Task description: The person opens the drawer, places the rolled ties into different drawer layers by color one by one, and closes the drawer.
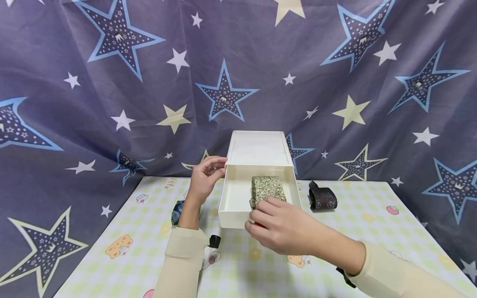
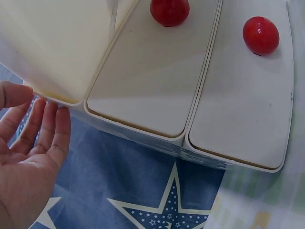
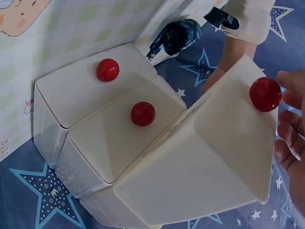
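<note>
A white drawer unit [image 1: 259,147] stands at the table's back with its top drawer [image 1: 238,219] pulled out. Inside lies a rolled green floral necktie [image 1: 267,188], toward the drawer's right side. My left hand [image 1: 205,181] rests its fingertips against the unit's left edge, fingers nearly straight in the left wrist view. At the drawer front is my right hand [image 1: 277,225], its thumb and loosely bent fingers right beside the red round knob [image 3: 265,94]. The whole knob shows in the right wrist view, with no finger across it.
Two lower drawers with red knobs [image 2: 261,36] are closed. A rolled blue necktie [image 1: 177,212] lies left of the unit, partly behind my left forearm. To the right sits a dark floral rolled necktie [image 1: 323,197]. A star-patterned curtain [image 1: 261,54] hangs behind the table.
</note>
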Demonstrator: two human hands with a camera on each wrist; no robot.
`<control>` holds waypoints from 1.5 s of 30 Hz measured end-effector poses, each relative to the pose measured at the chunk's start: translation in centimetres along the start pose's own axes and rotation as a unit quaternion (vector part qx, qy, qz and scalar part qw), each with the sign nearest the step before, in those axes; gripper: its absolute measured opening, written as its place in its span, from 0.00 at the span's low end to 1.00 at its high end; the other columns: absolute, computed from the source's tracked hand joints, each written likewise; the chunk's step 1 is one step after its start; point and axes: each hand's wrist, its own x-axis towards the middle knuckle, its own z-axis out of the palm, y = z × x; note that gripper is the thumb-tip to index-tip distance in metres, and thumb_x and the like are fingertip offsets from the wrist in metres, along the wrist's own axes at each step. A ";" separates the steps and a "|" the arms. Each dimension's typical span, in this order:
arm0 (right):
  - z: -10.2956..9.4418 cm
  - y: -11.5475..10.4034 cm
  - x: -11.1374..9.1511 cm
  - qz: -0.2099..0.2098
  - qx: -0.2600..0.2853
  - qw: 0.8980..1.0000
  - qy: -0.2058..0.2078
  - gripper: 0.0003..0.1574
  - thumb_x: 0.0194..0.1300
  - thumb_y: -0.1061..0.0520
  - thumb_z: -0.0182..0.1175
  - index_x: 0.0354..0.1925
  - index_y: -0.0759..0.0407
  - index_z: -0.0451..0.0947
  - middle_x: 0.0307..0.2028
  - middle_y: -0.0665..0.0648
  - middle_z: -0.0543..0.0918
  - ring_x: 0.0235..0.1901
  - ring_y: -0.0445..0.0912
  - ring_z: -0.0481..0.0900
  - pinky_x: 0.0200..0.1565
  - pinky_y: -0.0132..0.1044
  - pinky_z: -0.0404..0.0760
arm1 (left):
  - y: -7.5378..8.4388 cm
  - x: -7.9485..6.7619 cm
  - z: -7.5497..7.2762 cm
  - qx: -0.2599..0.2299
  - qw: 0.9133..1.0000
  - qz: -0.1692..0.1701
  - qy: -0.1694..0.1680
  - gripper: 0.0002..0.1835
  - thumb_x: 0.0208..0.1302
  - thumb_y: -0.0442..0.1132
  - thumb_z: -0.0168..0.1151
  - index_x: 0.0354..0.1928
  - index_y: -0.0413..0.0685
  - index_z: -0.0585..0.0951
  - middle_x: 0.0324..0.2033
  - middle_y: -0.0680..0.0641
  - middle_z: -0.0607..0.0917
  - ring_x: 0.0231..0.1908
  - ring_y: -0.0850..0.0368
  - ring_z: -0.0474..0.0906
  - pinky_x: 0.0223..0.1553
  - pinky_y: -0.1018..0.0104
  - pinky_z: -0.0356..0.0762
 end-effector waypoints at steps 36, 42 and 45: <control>1.6 -2.6 -0.9 0.007 -0.075 0.997 -0.016 0.25 0.80 0.68 0.38 0.37 0.58 0.81 0.40 0.55 0.79 0.37 0.47 0.74 0.41 0.35 0.79 | -1.0 0.0 -0.3 0.008 1.000 0.024 -0.002 0.15 0.66 0.24 0.66 0.54 0.31 0.84 0.51 0.34 0.81 0.46 0.56 0.81 0.43 0.68 0.84; 1.6 -2.5 -0.8 0.004 -0.072 0.997 -0.016 0.26 0.81 0.68 0.37 0.36 0.58 0.81 0.39 0.55 0.78 0.37 0.47 0.73 0.40 0.35 0.78 | -1.0 0.0 -0.3 0.009 1.000 0.028 -0.001 0.14 0.65 0.24 0.66 0.53 0.32 0.84 0.51 0.34 0.82 0.45 0.55 0.82 0.43 0.67 0.85; 1.6 -2.4 -0.7 0.003 -0.072 0.997 -0.015 0.26 0.81 0.68 0.37 0.36 0.58 0.81 0.38 0.54 0.78 0.36 0.47 0.73 0.40 0.34 0.78 | -1.0 0.0 -0.3 0.009 1.000 0.028 0.001 0.14 0.65 0.24 0.66 0.53 0.32 0.84 0.50 0.34 0.82 0.45 0.56 0.82 0.43 0.67 0.85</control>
